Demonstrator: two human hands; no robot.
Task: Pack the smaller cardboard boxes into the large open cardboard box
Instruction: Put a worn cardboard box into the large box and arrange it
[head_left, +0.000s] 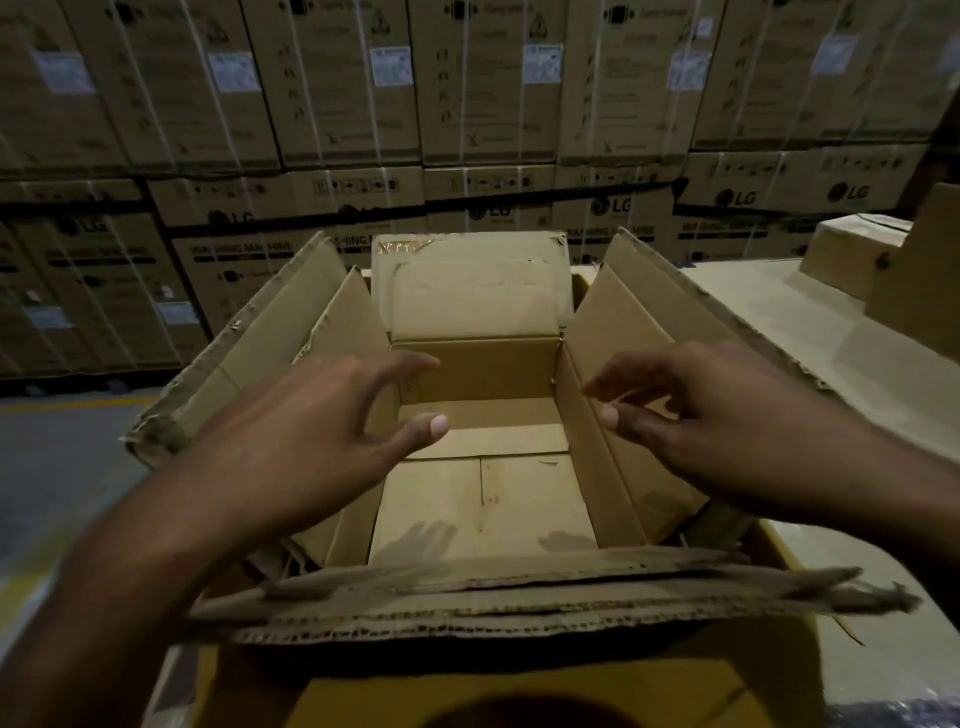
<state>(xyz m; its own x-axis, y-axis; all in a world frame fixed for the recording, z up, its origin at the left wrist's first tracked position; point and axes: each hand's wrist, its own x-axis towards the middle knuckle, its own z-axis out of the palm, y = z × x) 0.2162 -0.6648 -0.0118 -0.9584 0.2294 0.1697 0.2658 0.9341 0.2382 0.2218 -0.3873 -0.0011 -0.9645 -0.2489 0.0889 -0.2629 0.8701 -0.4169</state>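
Left hand, right hand above box.

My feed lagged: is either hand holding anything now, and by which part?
Nothing is held. The left hand and right hand hover over the open cardboard box, their fingers loosely curved with nothing between them.

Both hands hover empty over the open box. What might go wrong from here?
1. The ragged near flap lies along the front edge of the box; a carton or forearm may snag on it.
2. The side flaps lean inward and may narrow the opening.
3. The left hand and right hand hold nothing, and the small box sits off to the right, so fetching it means turning away.
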